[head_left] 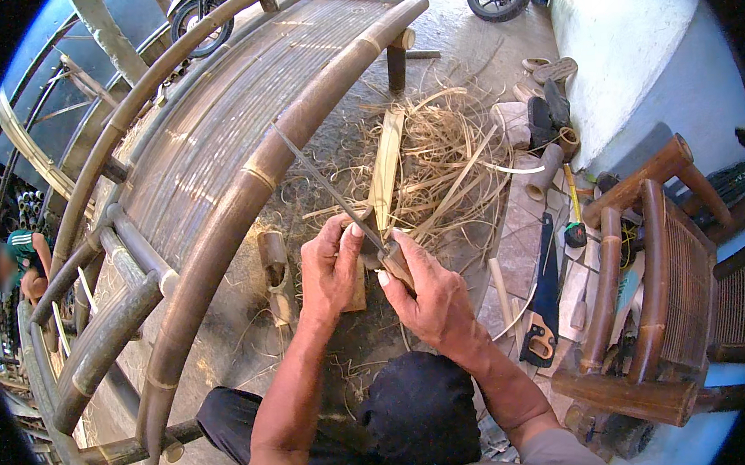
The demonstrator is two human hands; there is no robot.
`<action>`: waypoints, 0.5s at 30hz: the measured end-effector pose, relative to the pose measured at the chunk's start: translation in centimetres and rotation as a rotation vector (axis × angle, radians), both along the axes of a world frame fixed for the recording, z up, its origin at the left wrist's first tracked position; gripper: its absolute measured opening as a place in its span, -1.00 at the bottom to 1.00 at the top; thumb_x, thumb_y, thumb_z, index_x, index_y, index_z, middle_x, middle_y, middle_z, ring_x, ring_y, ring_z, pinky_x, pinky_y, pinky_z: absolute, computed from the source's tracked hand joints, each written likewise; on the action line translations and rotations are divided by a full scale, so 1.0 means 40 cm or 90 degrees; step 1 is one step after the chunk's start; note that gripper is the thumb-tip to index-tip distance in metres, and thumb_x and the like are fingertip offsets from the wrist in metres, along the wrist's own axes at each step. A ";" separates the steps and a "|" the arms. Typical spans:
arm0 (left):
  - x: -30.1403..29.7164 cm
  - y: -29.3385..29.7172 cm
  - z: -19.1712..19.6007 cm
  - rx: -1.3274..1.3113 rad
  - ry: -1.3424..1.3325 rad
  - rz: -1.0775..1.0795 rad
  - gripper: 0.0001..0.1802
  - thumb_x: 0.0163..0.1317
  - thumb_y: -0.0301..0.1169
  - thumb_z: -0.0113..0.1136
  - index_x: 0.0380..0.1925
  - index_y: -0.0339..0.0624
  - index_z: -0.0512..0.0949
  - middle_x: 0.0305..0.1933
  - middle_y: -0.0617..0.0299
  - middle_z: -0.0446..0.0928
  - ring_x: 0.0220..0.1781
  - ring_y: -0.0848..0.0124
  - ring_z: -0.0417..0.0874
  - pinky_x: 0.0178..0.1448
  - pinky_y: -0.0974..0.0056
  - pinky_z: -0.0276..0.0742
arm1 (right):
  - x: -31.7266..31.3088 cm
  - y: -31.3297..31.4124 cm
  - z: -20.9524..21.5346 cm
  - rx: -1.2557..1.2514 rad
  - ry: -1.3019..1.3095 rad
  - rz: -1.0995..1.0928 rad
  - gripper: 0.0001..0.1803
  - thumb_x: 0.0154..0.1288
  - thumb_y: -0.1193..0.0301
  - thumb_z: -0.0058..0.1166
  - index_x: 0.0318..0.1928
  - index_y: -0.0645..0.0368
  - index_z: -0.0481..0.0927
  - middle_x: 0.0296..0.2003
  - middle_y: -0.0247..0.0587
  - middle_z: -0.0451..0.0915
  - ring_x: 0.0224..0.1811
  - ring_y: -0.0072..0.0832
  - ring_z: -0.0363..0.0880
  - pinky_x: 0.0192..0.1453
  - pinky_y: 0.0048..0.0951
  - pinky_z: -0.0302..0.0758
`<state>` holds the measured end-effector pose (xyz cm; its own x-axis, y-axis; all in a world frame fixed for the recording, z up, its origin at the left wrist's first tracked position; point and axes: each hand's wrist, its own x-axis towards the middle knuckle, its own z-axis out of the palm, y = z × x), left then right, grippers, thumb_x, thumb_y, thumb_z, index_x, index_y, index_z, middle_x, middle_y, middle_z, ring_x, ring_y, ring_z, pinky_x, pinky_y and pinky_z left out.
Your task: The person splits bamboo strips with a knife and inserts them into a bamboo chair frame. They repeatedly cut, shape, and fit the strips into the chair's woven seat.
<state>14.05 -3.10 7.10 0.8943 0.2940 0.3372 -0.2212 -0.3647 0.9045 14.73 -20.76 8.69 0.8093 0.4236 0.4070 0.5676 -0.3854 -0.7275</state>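
Both my hands meet in front of me, above a heap of pale bamboo shavings (449, 154). A long thin grey-brown strip (323, 174) slants up and left from between them, its far end in front of the bench rail. Closed around the strip near its lower end is my left hand (327, 266). My right hand (433, 293) grips a short brown wooden piece (398, 270), which looks like a handle; the fingers hide most of it. Beyond the hands, a pale flat bamboo slat (388, 167) lies on the shavings. A short wooden block (355, 290) shows behind my left wrist.
A large bamboo bench (238, 95) fills the left. On the right are a handsaw (543, 294), a tape measure (575, 234), sandals (548, 112) and a bamboo chair (647, 274). Bamboo offcuts (276, 274) stand left of my hands. Another person (24, 257) sits at far left.
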 end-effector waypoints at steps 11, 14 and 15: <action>0.012 0.000 0.015 -0.006 0.042 -0.021 -0.71 0.53 -0.28 0.13 0.00 -0.29 0.63 -0.28 0.26 0.65 -0.21 0.55 0.53 -0.07 0.35 0.50 | 0.014 -0.002 0.010 0.031 0.079 0.022 -0.41 0.43 0.31 0.11 0.36 0.32 0.33 -0.08 0.33 0.65 -0.08 0.19 0.69 -0.07 -0.01 0.65; 0.017 -0.005 0.015 0.018 0.024 -0.020 -0.70 0.50 -0.27 0.17 0.01 -0.28 0.62 -0.27 0.19 0.68 -0.23 0.50 0.60 -0.08 0.32 0.54 | 0.018 -0.009 0.016 0.028 0.104 0.028 -0.42 0.43 0.33 0.08 0.36 0.31 0.32 -0.11 0.34 0.65 -0.09 0.20 0.68 -0.07 0.02 0.64; 0.019 -0.007 0.014 0.040 0.008 -0.014 -0.69 0.48 -0.25 0.20 0.00 -0.28 0.62 -0.28 0.14 0.69 -0.26 0.46 0.64 -0.10 0.29 0.57 | 0.019 -0.011 0.018 0.024 0.112 0.029 -0.43 0.43 0.33 0.07 0.36 0.31 0.32 -0.11 0.35 0.65 -0.09 0.21 0.68 -0.07 0.03 0.63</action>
<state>14.79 -3.38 7.65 0.9047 0.2533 0.3426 -0.2181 -0.4155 0.8831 15.47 -21.20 9.41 0.8495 0.4490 0.2771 0.4466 -0.3320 -0.8309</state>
